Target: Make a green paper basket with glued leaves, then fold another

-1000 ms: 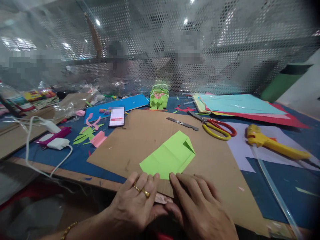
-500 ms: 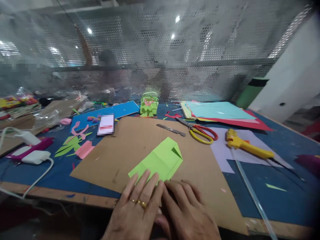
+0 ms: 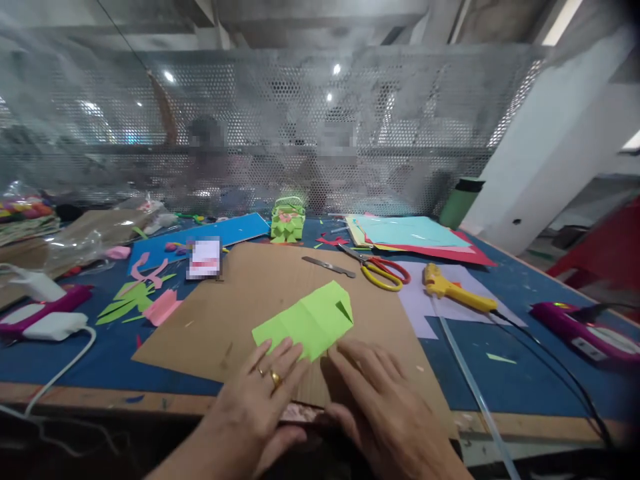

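A folded light-green paper [image 3: 305, 321] lies on a brown cardboard sheet [image 3: 240, 300] on the blue table. My left hand [image 3: 260, 400], with gold rings, lies flat with its fingers stretched out, fingertips pressing the paper's near edge. My right hand [image 3: 385, 407] rests flat on the cardboard just right of the paper, fingers stretched out and touching its near corner. Neither hand holds anything.
Scissors [image 3: 377, 272] with red and yellow handles and a metal blade [image 3: 329, 267] lie beyond the paper. A yellow glue gun [image 3: 457, 293] is at right, coloured paper sheets [image 3: 410, 233] behind it. A green paper basket [image 3: 287, 220], paper scraps [image 3: 145, 297] and white chargers [image 3: 47, 323] lie left. A perforated screen [image 3: 300, 133] backs the table.
The view has tilted up and swung right. My left hand has slid forward onto the green paper's near edge; both hands stay flat on the work.
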`<action>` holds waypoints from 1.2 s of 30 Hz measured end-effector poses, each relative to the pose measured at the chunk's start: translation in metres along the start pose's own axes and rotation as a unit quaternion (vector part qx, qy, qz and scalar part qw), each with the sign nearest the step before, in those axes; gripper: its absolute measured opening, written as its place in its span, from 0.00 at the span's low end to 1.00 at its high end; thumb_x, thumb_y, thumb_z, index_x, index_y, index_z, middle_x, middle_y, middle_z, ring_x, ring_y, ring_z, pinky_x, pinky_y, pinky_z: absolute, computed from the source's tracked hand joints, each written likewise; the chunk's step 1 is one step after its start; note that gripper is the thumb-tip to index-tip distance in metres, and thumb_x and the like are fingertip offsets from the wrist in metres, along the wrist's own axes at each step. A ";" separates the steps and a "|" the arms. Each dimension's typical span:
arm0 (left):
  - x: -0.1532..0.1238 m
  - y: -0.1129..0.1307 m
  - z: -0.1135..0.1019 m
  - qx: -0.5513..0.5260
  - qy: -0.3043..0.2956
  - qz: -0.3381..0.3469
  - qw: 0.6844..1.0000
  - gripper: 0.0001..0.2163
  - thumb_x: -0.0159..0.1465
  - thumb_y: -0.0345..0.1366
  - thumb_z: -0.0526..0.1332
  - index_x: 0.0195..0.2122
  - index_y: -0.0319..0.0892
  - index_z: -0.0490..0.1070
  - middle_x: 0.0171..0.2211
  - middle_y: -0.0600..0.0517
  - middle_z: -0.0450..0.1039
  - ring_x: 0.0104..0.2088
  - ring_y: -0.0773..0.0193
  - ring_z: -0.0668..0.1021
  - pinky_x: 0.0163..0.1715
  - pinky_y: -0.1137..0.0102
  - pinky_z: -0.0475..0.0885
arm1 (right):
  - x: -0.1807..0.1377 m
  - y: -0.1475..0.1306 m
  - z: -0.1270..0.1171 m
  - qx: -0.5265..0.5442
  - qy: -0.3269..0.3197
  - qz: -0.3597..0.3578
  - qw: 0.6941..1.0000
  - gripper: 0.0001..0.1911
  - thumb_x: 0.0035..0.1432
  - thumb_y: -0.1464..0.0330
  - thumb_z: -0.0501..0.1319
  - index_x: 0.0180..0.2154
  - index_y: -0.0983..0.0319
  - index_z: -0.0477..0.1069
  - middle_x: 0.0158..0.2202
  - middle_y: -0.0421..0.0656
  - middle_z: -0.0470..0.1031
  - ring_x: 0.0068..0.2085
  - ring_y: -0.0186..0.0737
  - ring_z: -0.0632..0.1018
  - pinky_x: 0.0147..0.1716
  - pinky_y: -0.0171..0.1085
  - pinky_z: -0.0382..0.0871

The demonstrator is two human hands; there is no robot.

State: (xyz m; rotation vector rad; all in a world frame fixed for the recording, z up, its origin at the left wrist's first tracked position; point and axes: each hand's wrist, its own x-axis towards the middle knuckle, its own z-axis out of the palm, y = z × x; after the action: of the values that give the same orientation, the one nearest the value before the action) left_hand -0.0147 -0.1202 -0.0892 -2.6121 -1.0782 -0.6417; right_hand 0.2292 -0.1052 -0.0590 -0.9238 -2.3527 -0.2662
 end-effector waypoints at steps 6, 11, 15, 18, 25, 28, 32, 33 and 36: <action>0.017 -0.040 -0.040 -0.132 -0.138 0.026 0.981 0.28 0.66 0.50 0.64 0.64 0.45 0.63 0.64 0.45 0.69 0.66 0.53 0.67 0.67 0.49 0.61 | 0.002 -0.002 0.011 -0.047 0.005 -0.004 0.999 0.25 0.73 0.55 0.48 0.53 0.68 0.71 0.48 0.52 0.77 0.51 0.50 0.74 0.53 0.48 0.67; 0.011 -0.037 -0.034 -0.120 -0.103 0.028 0.987 0.27 0.67 0.47 0.63 0.63 0.41 0.63 0.66 0.40 0.64 0.68 0.48 0.63 0.66 0.46 0.60 | 0.004 -0.009 0.015 -0.054 0.018 0.011 0.998 0.28 0.71 0.50 0.49 0.49 0.68 0.73 0.45 0.51 0.76 0.49 0.51 0.73 0.52 0.49 0.66; 0.004 -0.028 -0.030 -0.121 -0.050 0.003 0.991 0.25 0.66 0.43 0.65 0.61 0.39 0.65 0.60 0.37 0.67 0.62 0.46 0.69 0.59 0.49 0.68 | 0.003 -0.009 0.015 -0.072 0.000 0.010 0.997 0.29 0.71 0.51 0.48 0.49 0.69 0.73 0.39 0.50 0.76 0.40 0.49 0.73 0.42 0.47 0.67; 0.006 -0.021 -0.030 -0.116 -0.039 -0.001 0.993 0.27 0.63 0.42 0.68 0.60 0.36 0.66 0.54 0.38 0.70 0.56 0.46 0.72 0.57 0.50 0.69 | -0.002 -0.009 0.017 -0.078 -0.020 0.020 0.997 0.31 0.71 0.51 0.47 0.53 0.70 0.71 0.39 0.51 0.75 0.39 0.49 0.72 0.38 0.46 0.66; 0.015 0.001 -0.014 -0.040 -0.014 -0.004 0.999 0.43 0.55 0.58 0.70 0.65 0.38 0.60 0.49 0.39 0.71 0.51 0.43 0.73 0.55 0.44 0.68 | 0.000 -0.014 0.017 -0.061 -0.009 0.015 0.998 0.27 0.72 0.52 0.49 0.53 0.67 0.72 0.41 0.49 0.76 0.42 0.48 0.72 0.47 0.47 0.64; 0.017 0.008 -0.007 -0.022 0.013 -0.004 1.000 0.44 0.52 0.59 0.71 0.62 0.33 0.63 0.47 0.38 0.72 0.50 0.42 0.74 0.54 0.43 0.69 | 0.000 -0.014 0.016 -0.050 -0.007 0.029 0.998 0.27 0.71 0.51 0.49 0.51 0.64 0.74 0.41 0.48 0.77 0.42 0.47 0.73 0.51 0.47 0.62; 0.015 0.009 -0.003 -0.020 0.033 -0.018 0.999 0.42 0.53 0.58 0.71 0.60 0.32 0.65 0.47 0.38 0.71 0.50 0.41 0.73 0.52 0.44 0.70 | -0.003 -0.016 0.021 -0.057 -0.002 0.046 0.997 0.27 0.72 0.52 0.49 0.52 0.65 0.74 0.43 0.49 0.77 0.45 0.49 0.73 0.55 0.50 0.60; 0.015 0.009 -0.002 -0.018 0.032 -0.019 0.999 0.43 0.53 0.58 0.72 0.61 0.33 0.65 0.47 0.37 0.70 0.51 0.40 0.73 0.52 0.44 0.70 | -0.003 -0.017 0.023 -0.057 0.000 0.051 0.997 0.27 0.72 0.52 0.48 0.52 0.65 0.74 0.43 0.49 0.77 0.45 0.49 0.74 0.57 0.50 0.59; 0.014 0.010 -0.002 -0.003 0.023 -0.027 0.999 0.46 0.50 0.58 0.73 0.64 0.34 0.64 0.47 0.39 0.69 0.52 0.40 0.72 0.53 0.44 0.70 | -0.004 -0.019 0.026 -0.048 0.002 0.062 0.997 0.26 0.72 0.53 0.50 0.52 0.65 0.74 0.43 0.50 0.77 0.45 0.49 0.74 0.59 0.53 0.58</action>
State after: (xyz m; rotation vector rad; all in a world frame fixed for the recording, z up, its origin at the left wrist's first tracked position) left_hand 0.0009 -0.1195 -0.0814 -2.5682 -1.1381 -0.7142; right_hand 0.2076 -0.1115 -0.0815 -1.1098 -2.2851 -0.3337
